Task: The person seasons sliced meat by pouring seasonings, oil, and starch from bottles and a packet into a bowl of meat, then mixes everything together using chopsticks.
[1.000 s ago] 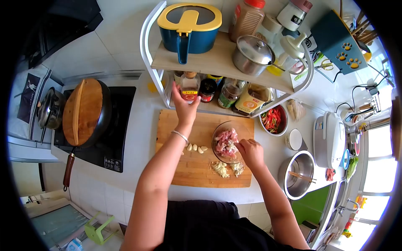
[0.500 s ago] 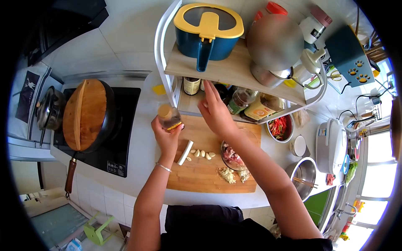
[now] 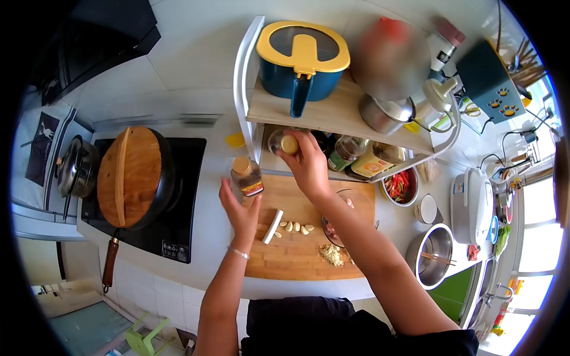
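My left hand (image 3: 238,216) is open, its thumb and fingers spread just below a spice jar (image 3: 247,178) with a tan lid and a red-and-yellow label. The jar stands upright by the cutting board's upper left corner. My right hand (image 3: 310,169) is closed on a second small jar (image 3: 276,141) with a yellowish lid, at the lower level of the rack. Below, the wooden cutting board (image 3: 285,261) carries a white scallion piece (image 3: 272,226), several garlic cloves (image 3: 296,226) and minced garlic (image 3: 331,255). My right forearm partly hides a glass bowl of meat (image 3: 332,231).
Bottles (image 3: 345,153) line the rack's lower level; a blue pot with a yellow lid (image 3: 301,65) sits above. At left, a wok with a wooden lid (image 3: 139,178) rests on the cooktop (image 3: 178,222). Right are a bowl of chopped peppers (image 3: 399,184) and a steel basin (image 3: 430,261).
My left hand has loosened from the spice jar, which now stands at the board's corner. My right hand, earlier reaching flat-fingered toward the rack, has taken hold of another jar.
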